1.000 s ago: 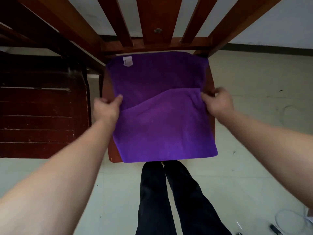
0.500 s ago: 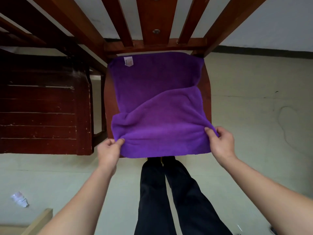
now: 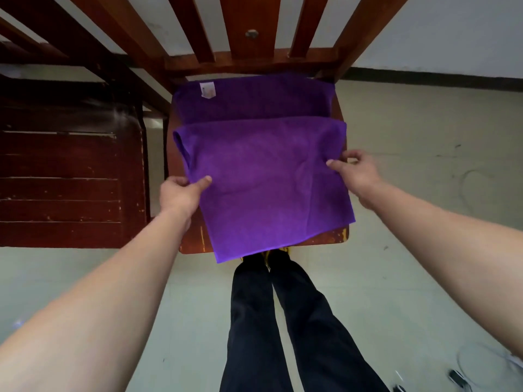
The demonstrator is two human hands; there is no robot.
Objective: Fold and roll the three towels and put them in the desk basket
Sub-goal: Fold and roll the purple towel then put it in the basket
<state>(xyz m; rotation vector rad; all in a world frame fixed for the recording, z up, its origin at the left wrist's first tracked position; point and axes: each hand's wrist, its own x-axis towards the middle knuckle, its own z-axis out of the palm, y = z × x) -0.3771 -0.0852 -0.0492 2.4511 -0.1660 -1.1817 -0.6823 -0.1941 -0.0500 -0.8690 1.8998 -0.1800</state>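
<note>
A purple towel (image 3: 263,176) lies on the seat of a wooden chair (image 3: 336,239), its near part folded over the far part. A white label (image 3: 207,89) shows at the far left corner. My left hand (image 3: 181,193) pinches the towel's left edge, thumb on top. My right hand (image 3: 355,172) pinches the right edge. The near corner of the towel hangs over the seat's front edge. No basket and no other towel is in view.
The chair's slatted back (image 3: 240,26) rises beyond the towel. A dark wooden cabinet (image 3: 62,179) stands to the left of the chair. My dark-trousered legs (image 3: 280,321) are below the seat on a pale floor. Small objects lie on the floor at bottom right (image 3: 455,374).
Both hands drew back to the towel's near edge, then carried a fold forward again. The folded layer now reaches farther up and lies flatter.
</note>
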